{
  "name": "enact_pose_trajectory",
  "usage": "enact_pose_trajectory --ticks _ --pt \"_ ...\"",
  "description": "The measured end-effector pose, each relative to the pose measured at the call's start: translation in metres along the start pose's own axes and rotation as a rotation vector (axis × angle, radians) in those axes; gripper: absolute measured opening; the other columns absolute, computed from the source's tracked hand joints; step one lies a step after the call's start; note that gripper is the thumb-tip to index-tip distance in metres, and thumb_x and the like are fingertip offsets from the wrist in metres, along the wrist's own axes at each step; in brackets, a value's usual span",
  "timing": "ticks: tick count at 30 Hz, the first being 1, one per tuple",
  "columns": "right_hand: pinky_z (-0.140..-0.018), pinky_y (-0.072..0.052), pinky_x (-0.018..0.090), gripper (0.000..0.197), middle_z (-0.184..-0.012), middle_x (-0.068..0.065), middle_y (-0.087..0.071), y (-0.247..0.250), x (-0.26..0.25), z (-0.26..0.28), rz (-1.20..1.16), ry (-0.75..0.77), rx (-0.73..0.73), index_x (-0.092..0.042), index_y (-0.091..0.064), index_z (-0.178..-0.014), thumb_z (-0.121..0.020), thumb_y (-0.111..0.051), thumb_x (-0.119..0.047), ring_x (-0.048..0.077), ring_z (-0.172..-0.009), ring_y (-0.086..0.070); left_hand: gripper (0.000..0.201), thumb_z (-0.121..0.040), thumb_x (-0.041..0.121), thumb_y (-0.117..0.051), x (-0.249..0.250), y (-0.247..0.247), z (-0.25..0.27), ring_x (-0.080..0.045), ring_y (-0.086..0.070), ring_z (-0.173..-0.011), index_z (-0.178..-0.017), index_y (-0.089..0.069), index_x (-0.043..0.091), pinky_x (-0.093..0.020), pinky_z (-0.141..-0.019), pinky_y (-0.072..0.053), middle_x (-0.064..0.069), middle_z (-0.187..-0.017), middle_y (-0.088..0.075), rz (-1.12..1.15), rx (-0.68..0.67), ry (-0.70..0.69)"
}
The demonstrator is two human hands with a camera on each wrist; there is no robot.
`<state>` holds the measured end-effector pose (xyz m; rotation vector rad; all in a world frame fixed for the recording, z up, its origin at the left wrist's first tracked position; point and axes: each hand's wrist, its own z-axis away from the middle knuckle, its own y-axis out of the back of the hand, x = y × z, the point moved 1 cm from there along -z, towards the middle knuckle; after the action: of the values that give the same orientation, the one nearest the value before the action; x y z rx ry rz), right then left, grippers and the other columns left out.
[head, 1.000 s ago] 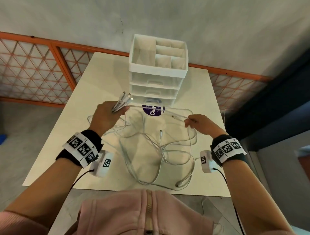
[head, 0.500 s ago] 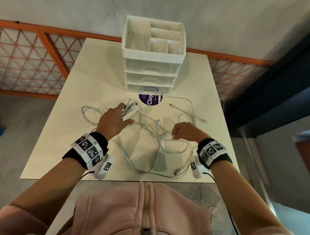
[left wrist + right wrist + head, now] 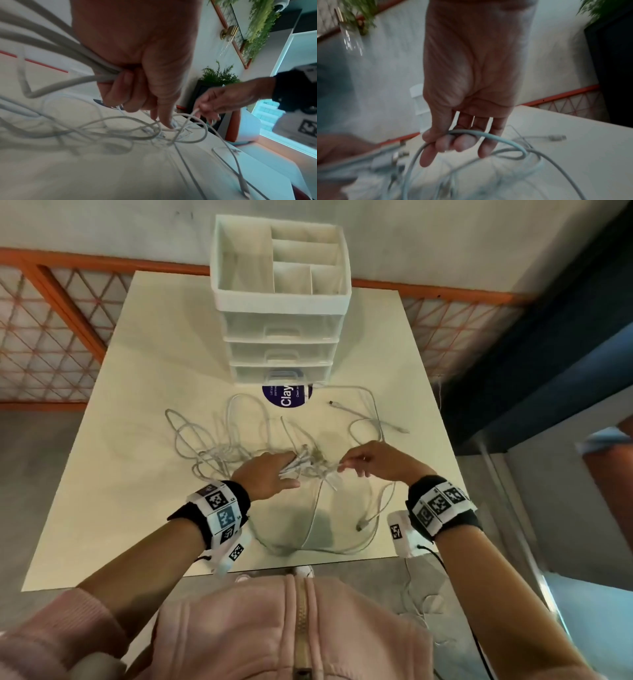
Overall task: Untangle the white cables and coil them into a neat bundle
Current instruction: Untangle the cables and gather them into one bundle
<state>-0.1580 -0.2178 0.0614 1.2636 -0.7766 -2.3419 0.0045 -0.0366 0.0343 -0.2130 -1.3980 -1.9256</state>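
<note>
Several white cables (image 3: 239, 446) lie tangled on the cream table (image 3: 113, 481), with loops spreading left, right and toward the front edge. My left hand (image 3: 270, 474) grips a bunch of cable ends (image 3: 301, 463) above the middle of the tangle; in the left wrist view its fingers (image 3: 118, 86) curl round the strands (image 3: 96, 75). My right hand (image 3: 370, 460) is just to the right and pinches one cable (image 3: 471, 133) between thumb and fingertips (image 3: 447, 142). Both hands are close together over the table.
A white three-drawer organiser (image 3: 281, 313) with an open divided top stands at the back middle. A round purple sticker (image 3: 287, 397) lies in front of it. A loose cable with its plug ends (image 3: 370, 419) rests at the right. Orange lattice railing (image 3: 44, 337) is behind.
My left hand has brought the bunch of cable ends back toward me and rightward. My right hand let go of the far strand, dropped to the tangle, then lifted a cable beside the left hand.
</note>
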Motion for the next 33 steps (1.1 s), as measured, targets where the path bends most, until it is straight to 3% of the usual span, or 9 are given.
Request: enact_pose_trajectory --ticks 3,7,12,16,19,23,26,30,33 --pt "-0.062 -0.043 0.011 0.021 -0.061 -0.014 -0.059 0.017 -0.012 0.006 -0.01 0.033 0.06 -0.017 -0.072 -0.098 -0.095 -0.052 -0.021 0.0 -0.058 -0.051 0.052 -0.083 0.047 -0.063 0.003 -0.003 -0.005 -0.033 -0.061 -0.098 -0.121 -0.045 0.016 -0.041 -0.081 -0.049 -0.012 -0.109 -0.065 0.015 0.05 0.014" --pt "-0.064 -0.046 0.014 0.021 -0.085 0.007 -0.068 0.025 -0.019 0.005 -0.054 0.077 0.075 -0.017 -0.072 -0.096 -0.095 -0.051 -0.02 0.005 -0.062 -0.052 0.049 -0.083 0.046 -0.064 0.004 0.001 -0.01 -0.031 -0.062 -0.094 -0.119 -0.051 0.016 -0.039 -0.079 -0.049 -0.01 -0.104 -0.067 0.036 0.091 0.022" --pt "-0.066 -0.042 0.015 0.024 -0.088 -0.003 -0.069 0.036 -0.015 0.006 -0.035 0.042 0.178 -0.033 -0.067 -0.081 -0.095 -0.05 -0.023 -0.003 -0.062 -0.053 0.031 -0.089 0.039 -0.058 -0.007 0.006 -0.012 -0.034 -0.062 -0.09 -0.103 -0.057 0.011 -0.033 -0.07 -0.042 -0.013 -0.099 -0.067 -0.05 0.089 0.053" --pt "-0.067 -0.04 0.033 0.025 -0.085 0.022 -0.065 0.052 -0.005 0.01 -0.094 -0.01 0.375 -0.033 -0.066 -0.07 -0.09 -0.051 -0.028 0.025 -0.069 -0.05 0.035 -0.091 0.033 -0.055 -0.017 0.015 -0.008 -0.035 -0.061 -0.099 -0.115 -0.053 0.008 -0.036 -0.077 -0.044 -0.016 -0.109 -0.063 -0.237 0.041 0.143" --pt "-0.066 -0.041 0.035 0.025 -0.078 0.023 -0.06 0.059 -0.001 0.013 -0.17 -0.052 0.474 -0.028 -0.066 -0.065 -0.078 -0.047 -0.036 0.026 -0.067 -0.048 0.035 -0.089 0.03 -0.054 -0.028 0.022 -0.004 -0.034 -0.059 -0.102 -0.114 -0.051 0.005 -0.036 -0.08 -0.045 -0.016 -0.113 -0.059 -0.328 0.037 0.242" --pt "-0.068 -0.043 0.036 0.029 -0.074 0.015 -0.06 0.053 0.003 0.009 -0.088 -0.093 0.306 -0.028 -0.067 -0.062 -0.084 -0.049 -0.026 0.023 -0.068 -0.05 0.035 -0.085 0.03 -0.062 -0.031 0.028 -0.002 -0.032 -0.059 -0.096 -0.108 -0.052 0.006 -0.036 -0.076 -0.044 -0.015 -0.11 -0.06 -0.255 0.055 0.318" --pt "-0.068 -0.044 0.031 0.027 -0.069 0.004 -0.056 0.043 0.002 0.007 -0.086 -0.092 0.201 -0.025 -0.069 -0.066 -0.086 -0.052 -0.023 0.014 -0.067 -0.052 0.043 -0.081 0.031 -0.069 -0.021 0.027 -0.006 -0.03 -0.057 -0.081 -0.108 -0.044 0.008 -0.035 -0.068 -0.04 -0.012 -0.093 -0.061 -0.124 0.117 0.211" --pt "-0.057 -0.037 0.012 0.024 -0.058 -0.009 -0.048 0.035 -0.011 0.005 -0.15 -0.054 0.142 -0.013 -0.07 -0.075 -0.09 -0.052 -0.017 0.003 -0.056 -0.046 0.056 -0.076 0.037 -0.075 0.005 0.032 -0.008 -0.029 -0.057 -0.074 -0.114 -0.045 0.01 -0.035 -0.067 -0.041 -0.007 -0.077 -0.058 0.16 0.135 -0.042" --pt "-0.058 -0.038 0.011 0.026 -0.058 -0.006 -0.045 0.033 -0.019 0.002 -0.195 -0.034 0.124 -0.016 -0.069 -0.073 -0.09 -0.051 -0.018 0.006 -0.057 -0.045 0.033 -0.076 0.034 -0.076 0.021 0.027 -0.011 -0.011 -0.05 -0.06 -0.091 -0.051 0.018 -0.024 -0.058 -0.036 0.008 -0.064 -0.052 0.212 0.044 -0.149"
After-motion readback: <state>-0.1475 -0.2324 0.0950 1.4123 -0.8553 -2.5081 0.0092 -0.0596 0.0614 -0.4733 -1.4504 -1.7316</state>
